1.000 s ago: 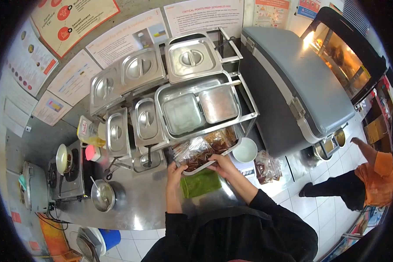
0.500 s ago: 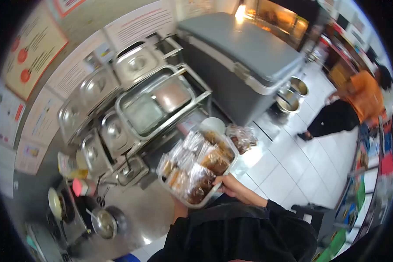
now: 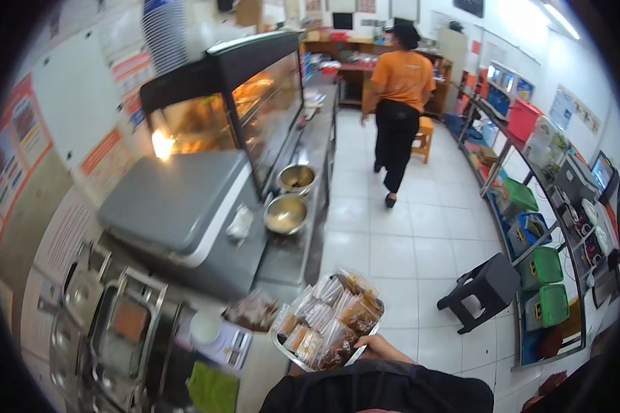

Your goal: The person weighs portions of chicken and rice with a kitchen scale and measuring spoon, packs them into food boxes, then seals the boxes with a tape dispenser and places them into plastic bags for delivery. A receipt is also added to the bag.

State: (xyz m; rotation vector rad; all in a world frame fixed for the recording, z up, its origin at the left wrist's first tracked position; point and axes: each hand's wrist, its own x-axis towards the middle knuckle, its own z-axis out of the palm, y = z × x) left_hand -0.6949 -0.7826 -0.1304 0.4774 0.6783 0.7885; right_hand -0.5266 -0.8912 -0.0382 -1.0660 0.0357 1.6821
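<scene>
A metal tray (image 3: 299,361) full of clear plastic packets (image 3: 336,311) with brown and orange contents is held low in front of my body. My right hand (image 3: 379,347) grips its right edge, with the fingers closed on the rim. My left hand is hidden behind the tray and my dark clothing. On the counter left of the tray lies a plastic bag (image 3: 253,310) with reddish-brown contents, beside a white bowl (image 3: 207,326) on a scale.
Steel food pans (image 3: 127,323) and a green cloth (image 3: 213,387) are at the left. Beyond stand a grey cooler (image 3: 179,199), a lit display case (image 3: 255,96) and two metal bowls (image 3: 286,214). A person in orange (image 3: 401,82) is ahead; a black stool (image 3: 481,290) and shelves (image 3: 510,172) are right.
My view has swung right and up, and the pans now sit at the lower left. The tray remains held. The person in orange now appears upright, farther off. My left hand has gone out of sight.
</scene>
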